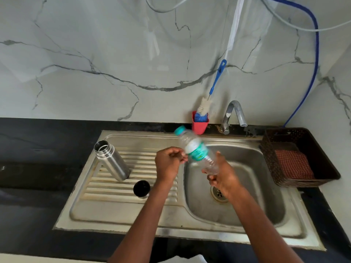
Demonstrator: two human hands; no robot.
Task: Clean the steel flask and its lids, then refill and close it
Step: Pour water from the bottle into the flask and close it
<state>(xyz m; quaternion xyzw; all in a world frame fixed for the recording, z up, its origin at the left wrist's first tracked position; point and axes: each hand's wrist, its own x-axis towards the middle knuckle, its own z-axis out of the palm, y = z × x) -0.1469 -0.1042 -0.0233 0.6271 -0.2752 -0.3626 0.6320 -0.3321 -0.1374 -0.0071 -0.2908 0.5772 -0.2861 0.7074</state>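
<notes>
The steel flask (112, 160) stands upright and uncapped on the ribbed drainboard at the left. A black lid (141, 188) sits on the drainboard in front of it. My right hand (223, 177) grips the lower end of a clear plastic water bottle (197, 150) with a teal cap and green label; the bottle is tilted up to the left over the basin and blurred. My left hand (168, 164) hovers beside the bottle's middle with fingers curled, and no item is visible in it.
The steel sink (269, 221) has a drain (218, 193) in its basin and a tap (234, 115) behind. A red cup (199, 126) holds a blue bottle brush (212, 92). A brown basket (302, 158) with a red cloth sits at the right on the black counter (28, 168).
</notes>
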